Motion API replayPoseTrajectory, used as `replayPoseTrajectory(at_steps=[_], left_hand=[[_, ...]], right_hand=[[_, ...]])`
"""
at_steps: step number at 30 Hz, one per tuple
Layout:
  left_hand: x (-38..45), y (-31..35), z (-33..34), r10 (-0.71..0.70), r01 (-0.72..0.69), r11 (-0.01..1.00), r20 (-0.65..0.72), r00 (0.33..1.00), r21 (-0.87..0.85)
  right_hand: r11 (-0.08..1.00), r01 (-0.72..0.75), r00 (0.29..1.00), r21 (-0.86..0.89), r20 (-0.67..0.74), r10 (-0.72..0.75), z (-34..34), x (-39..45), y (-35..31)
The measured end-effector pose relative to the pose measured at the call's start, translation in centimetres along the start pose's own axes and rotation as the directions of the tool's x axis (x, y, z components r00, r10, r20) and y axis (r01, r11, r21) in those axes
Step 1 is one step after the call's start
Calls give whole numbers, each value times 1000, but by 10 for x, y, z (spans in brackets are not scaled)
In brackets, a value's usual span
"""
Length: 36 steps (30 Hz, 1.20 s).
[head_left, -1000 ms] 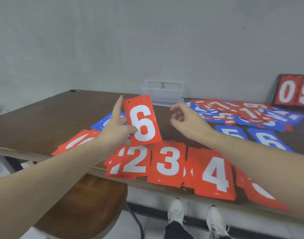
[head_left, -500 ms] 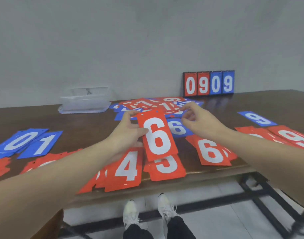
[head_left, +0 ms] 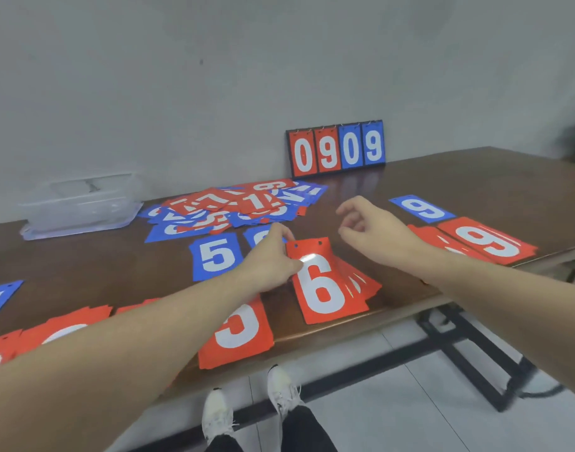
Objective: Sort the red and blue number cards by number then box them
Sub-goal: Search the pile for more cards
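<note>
Now I am setting the red 6 card [head_left: 322,282], carried in the air a second ago, onto the red 6 pile [head_left: 361,282] at the table's [head_left: 475,177] near edge, left hand [head_left: 269,259] pinching its left edge, right hand [head_left: 370,226] hovering loosely curled and empty; more sorting is waiting.

red 6 card [head_left: 325,282]: glossy, smooth, glare spot, probably plastic | table [head_left: 458,187]: dark polished wood, reflective | far-left box [head_left: 80,207]: clear plastic | table frame [head_left: 468,360]: matt black metal | floor [head_left: 393,415]: smooth pale tile
</note>
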<state>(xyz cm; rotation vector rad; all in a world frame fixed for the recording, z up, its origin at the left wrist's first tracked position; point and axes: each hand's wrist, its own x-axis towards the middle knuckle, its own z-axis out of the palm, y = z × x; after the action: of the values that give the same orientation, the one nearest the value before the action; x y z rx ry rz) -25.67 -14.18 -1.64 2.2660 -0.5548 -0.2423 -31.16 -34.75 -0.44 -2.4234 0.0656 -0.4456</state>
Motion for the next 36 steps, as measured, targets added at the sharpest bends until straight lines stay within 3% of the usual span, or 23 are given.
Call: replayPoseTrajectory(at_steps=[3,8,16,22,27,31,36], left_hand=[[13,-7,7,22,-20,985,-15,1000,170],[32,-23,3,85,-50,948,-98,992,314],[78,-68,-44,141,-65,957,-256,956,282],[125,-114,-93,101,-6,972,-394,913,234],[166,-151,-125,41,80,958,-407,913,274],[198,-174,-144,45,99,905,-325,945,414],[220,-183,-146,19,113,862,-254,967,494]], right_hand=[[1000,-13,1000,4,13,13,3,8,9],[1000,-8,999,7,35,7,17,30,14],[998,58,994,-30,97,-55,52,91,6],[990,106,983,-97,160,-90,85,153,8],[977,133,976,-165,191,-100,113,207,9],[960,198,966,-200,205,-157,130,242,3],[909,287,891,-301,431,-139,148,271,3]])
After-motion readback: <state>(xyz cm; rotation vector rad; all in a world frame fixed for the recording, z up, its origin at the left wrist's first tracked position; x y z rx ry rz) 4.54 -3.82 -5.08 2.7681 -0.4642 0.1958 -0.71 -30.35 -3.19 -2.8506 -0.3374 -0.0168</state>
